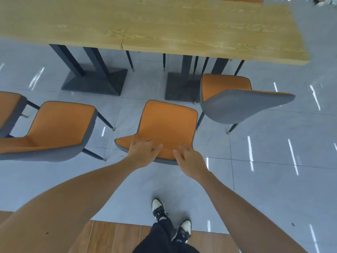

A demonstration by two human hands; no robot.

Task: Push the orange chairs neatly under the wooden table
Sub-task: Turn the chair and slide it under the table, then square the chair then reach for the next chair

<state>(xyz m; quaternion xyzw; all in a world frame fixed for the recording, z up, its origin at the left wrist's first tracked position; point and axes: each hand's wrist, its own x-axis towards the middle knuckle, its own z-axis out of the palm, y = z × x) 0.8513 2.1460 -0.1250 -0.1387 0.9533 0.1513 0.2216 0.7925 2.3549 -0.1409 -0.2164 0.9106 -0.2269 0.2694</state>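
Table (pixel 164 30): a long wooden top on dark legs and grey square bases, seen across the far part of the view; taken as the landmark below.
Middle chair (pixel 169 125): orange seat and back, set out on the floor just short of the table's near edge, seat facing the table and not under it.
Left hand (pixel 143 151): laid over the top of the middle chair's back, fingers curled loosely over the orange face; a firm grip cannot be told through the blur.
Right hand (pixel 189 161): placed on the same back beside the left hand, fingers spread and bent over the rim, touching it.
Right chair (pixel 235 99): nearer the table than the middle chair, turned askew, its grey back shown.
Left chair (pixel 54 128): well out from the table, angled.
Far-left chair (pixel 9 110): cut by the frame edge.
Shoes (pixel 158 207): black and white, on the grey floor (pixel 273 179) behind the middle chair, away from the table.
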